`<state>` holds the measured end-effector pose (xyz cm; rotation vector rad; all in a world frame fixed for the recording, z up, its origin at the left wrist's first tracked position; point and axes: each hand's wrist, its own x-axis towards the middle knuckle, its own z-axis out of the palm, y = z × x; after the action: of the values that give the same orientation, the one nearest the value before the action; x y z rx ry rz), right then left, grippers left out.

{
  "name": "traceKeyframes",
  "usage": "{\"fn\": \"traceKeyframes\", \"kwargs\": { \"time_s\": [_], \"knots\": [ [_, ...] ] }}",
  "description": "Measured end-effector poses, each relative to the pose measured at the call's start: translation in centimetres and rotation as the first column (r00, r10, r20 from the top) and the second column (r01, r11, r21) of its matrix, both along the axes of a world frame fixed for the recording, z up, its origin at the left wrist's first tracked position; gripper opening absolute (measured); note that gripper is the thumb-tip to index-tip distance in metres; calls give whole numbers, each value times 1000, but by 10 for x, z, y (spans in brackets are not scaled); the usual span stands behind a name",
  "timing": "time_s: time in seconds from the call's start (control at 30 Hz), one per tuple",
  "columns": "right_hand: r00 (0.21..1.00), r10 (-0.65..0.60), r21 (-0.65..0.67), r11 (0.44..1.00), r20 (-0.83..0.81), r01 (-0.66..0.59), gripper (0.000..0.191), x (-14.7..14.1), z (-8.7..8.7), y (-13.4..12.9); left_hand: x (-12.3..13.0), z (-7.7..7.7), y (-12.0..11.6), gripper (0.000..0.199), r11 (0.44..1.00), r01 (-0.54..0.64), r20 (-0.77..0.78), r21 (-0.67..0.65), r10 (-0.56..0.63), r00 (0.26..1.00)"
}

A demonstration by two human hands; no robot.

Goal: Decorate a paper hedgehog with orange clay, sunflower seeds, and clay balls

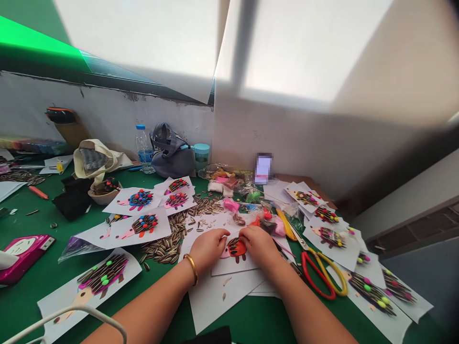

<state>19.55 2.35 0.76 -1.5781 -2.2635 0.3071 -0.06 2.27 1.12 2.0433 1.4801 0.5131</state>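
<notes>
My left hand (pixel 211 247) is closed beside a hedgehog figure (pixel 236 248) of orange clay, near its pink face. The fingertips are pinched, and I cannot make out what is between them. My right hand (pixel 258 243) is curled at the figure's upper right edge, its fingertips partly hidden and whatever they grip too small to see. Dark striped seeds stand in the orange body, with brown feet below. The figure lies on a white paper (pixel 220 270), over further white sheets. A pile of sunflower seeds (pixel 167 243) lies left of my left hand.
Red-and-yellow scissors (pixel 317 267) lie right of my right arm. Finished hedgehog cards (pixel 102 277) lie at both sides. Bags of coloured clay (pixel 254 198) and a phone (pixel 263 168) are behind my hands. A blue-grey bag (pixel 172 155) and a water bottle (pixel 143 150) stand by the wall.
</notes>
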Motion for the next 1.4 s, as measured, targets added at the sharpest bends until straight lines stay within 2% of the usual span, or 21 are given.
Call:
{"fn": "traceKeyframes", "kwargs": {
  "time_s": [0.27, 0.67, 0.77, 0.87, 0.93, 1.0, 1.03, 1.1, 1.17, 1.27, 1.4],
  "knots": [
    [997, 50, 34, 998, 67, -52, 21, -1, -3, 2, 1, 3, -1, 36, 1000, 10, -42, -6, -10, 999],
    [995, 70, 54, 996, 74, -74, 21, -2, -2, 2, 1, 3, -1, 36, 1000, 2, -32, -11, -2, 999],
    [996, 64, 60, 996, 58, -67, 20, 0, -4, 2, -1, -1, 1, 35, 1000, -8, 22, -11, 8, 1000],
    [998, 50, 71, 996, 40, -53, 23, 4, -5, 2, -3, -3, 4, 31, 999, -40, 173, -8, 41, 984],
    [999, 44, 94, 995, 5, -44, 25, 5, -4, 1, -4, 0, 6, 29, 995, -87, 339, -42, 97, 936],
    [997, 50, 140, 989, -62, -40, 25, 5, -1, -3, -4, 5, 5, 36, 978, -106, 538, -181, 189, 822],
    [993, 58, 169, 985, -105, -39, 24, 3, 1, -5, -4, 9, 4, 43, 953, -78, 628, -293, 253, 736],
    [978, 88, 221, 974, -189, -45, 22, -2, 7, -12, -3, 15, 0, 54, 874, 49, 738, -484, 377, 559],
    [959, 130, 246, 967, -253, -66, 22, -10, 14, -19, -1, 20, -4, 60, 802, 173, 767, -571, 447, 461],
    [936, 194, 241, 963, -294, -124, 22, -23, 21, -29, 3, 22, -10, 65, 750, 241, 754, -617, 475, 454],
    [925, 221, 204, 965, -310, -163, 16, -35, 23, -35, 8, 23, -17, 64, 744, 257, 744, -617, 444, 500]
  ]
}}
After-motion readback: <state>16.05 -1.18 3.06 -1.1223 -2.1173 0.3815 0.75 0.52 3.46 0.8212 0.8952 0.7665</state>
